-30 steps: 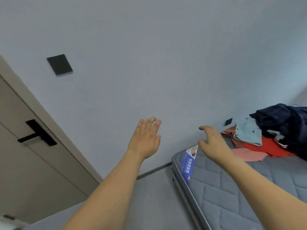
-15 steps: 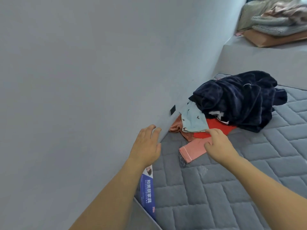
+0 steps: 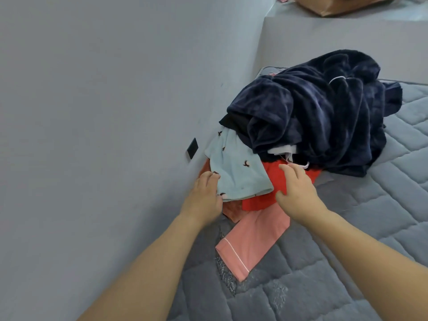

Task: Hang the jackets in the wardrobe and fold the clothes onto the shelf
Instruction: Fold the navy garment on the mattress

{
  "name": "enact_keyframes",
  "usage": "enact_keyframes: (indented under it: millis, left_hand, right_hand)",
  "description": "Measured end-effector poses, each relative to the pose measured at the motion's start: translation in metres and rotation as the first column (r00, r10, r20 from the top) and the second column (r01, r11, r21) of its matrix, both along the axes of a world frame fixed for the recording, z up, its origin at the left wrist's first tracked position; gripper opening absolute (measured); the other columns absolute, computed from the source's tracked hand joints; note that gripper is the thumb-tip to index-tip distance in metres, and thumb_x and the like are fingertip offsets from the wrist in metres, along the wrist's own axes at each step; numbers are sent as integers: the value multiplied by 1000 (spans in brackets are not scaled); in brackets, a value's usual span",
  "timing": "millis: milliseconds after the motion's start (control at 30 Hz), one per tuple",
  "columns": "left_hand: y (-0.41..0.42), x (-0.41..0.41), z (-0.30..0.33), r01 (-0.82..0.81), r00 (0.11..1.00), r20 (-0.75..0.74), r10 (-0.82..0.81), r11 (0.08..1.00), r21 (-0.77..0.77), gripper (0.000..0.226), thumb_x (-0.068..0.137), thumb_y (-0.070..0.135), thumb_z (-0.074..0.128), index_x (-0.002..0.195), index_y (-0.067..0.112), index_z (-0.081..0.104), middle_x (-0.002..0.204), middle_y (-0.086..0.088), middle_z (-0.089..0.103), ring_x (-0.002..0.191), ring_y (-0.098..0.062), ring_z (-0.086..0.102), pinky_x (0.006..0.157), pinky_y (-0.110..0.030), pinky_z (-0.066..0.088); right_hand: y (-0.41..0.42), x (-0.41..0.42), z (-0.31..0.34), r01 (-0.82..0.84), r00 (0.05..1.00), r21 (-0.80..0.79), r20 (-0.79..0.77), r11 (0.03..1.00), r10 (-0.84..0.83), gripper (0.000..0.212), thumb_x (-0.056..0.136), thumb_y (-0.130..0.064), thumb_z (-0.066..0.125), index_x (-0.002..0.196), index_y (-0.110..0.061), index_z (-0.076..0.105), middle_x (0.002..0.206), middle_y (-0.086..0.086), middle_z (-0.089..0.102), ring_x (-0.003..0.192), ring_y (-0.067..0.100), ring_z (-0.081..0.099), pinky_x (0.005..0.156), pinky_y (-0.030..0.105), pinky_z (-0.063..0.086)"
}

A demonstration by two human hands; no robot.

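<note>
While the pile of clothes sits pressed against the grey wall [image 3: 104, 112] on the quilted mattress [image 3: 347, 262], both hands are at its near edge. The left hand [image 3: 203, 200] lies against the wall-side border of the pale blue printed garment [image 3: 238, 172], its fingers curled at the hem; whether they truly pinch the cloth I cannot tell. The right hand [image 3: 296, 191] rests with loosely spread fingers on the red garment [image 3: 278, 181], holding nothing that shows. A pink trouser leg [image 3: 252, 242] runs out from under the pile toward the viewer, flat on the mattress. The dark navy fleece jacket [image 3: 324, 117] is heaped on top, farthest from the hands. To the left the wall hems the pile in, with a small black plate [image 3: 192, 148] just beside the blue garment; open mattress lies to the right and near side. A brown box [image 3: 335, 6] sits on the ledge beyond.

Half a second ago the left hand hovered short of the clothes near the wall and the right hand touched the pink piece; both have since moved forward onto the pile, and the view has closed in.
</note>
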State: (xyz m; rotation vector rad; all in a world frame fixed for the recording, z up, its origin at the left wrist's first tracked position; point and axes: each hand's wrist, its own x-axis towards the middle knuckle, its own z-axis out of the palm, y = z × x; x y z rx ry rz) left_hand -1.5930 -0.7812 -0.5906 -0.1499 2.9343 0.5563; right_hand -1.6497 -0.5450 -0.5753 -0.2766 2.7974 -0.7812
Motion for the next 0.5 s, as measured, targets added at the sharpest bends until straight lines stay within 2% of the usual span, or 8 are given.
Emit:
enact_keyframes:
  millis: [133, 267, 300, 333, 400, 433, 500]
  left_hand:
    - [27, -93, -20, 51, 995, -83, -47, 998, 45, 65, 94, 23, 53, 152, 18, 25, 160, -8, 14, 144, -29, 24, 113, -42, 33]
    - [76, -177, -16, 92, 984, -158, -79, 993, 76, 95, 85, 49, 67, 155, 35, 3, 163, -7, 0, 146, -31, 20, 109, -47, 37]
    - [89, -195, -16, 93, 984, -162, -79, 992, 83, 100, 83, 50, 69, 153, 40, -2, 162, -9, 4, 143, -33, 25, 106, -48, 39]
    - [99, -210, -18, 96, 981, -175, -78, 991, 97, 100, 84, 45, 69, 152, 45, -4, 158, -13, 17, 135, -34, 36, 101, -48, 45]
    - [113, -233, -25, 98, 978, -194, -72, 987, 125, 83, 92, 26, 59, 153, 44, 5, 129, -11, 50, 106, -30, 56, 83, -44, 52]
    - [117, -241, -31, 89, 981, -182, -67, 989, 115, 72, 94, 15, 52, 152, 39, 18, 116, -10, 56, 97, -29, 58, 75, -41, 49]
    - [119, -247, -45, 66, 994, -94, -60, 996, 66, 51, 92, 3, 44, 139, 24, 43, 107, -11, 60, 92, -30, 59, 70, -39, 44]
  right_hand:
    - [26, -57, -36, 121, 991, 59, -71, 991, -116, 76, 81, -10, 60, 151, -12, 29, 157, 11, 20, 141, 31, 27, 112, 42, 31]
    - [55, -104, -57, 215, 969, 60, -133, 975, -206, 80, 81, -11, 62, 153, -14, 25, 159, 13, 16, 142, 34, 25, 114, 45, 30]
    - [61, -114, -61, 239, 962, 59, -150, 969, -228, 82, 82, -12, 63, 153, -15, 23, 159, 13, 14, 143, 33, 23, 115, 46, 29]
    - [65, -123, -65, 249, 958, 77, -166, 966, -233, 85, 82, -13, 65, 154, -16, 20, 160, 13, 12, 144, 33, 21, 115, 47, 28]
    - [72, -141, -71, 246, 959, 161, -185, 956, -215, 93, 81, -17, 67, 155, -20, 12, 161, 15, 4, 147, 34, 14, 118, 49, 22]
    - [77, -152, -74, 254, 958, 200, -184, 946, -218, 96, 81, -19, 68, 156, -22, 7, 162, 14, -1, 148, 33, 10, 119, 51, 18]
    - [87, -174, -75, 279, 958, 242, -141, 929, -251, 102, 84, -27, 68, 155, -28, -5, 162, 11, -8, 149, 31, 3, 120, 54, 10]
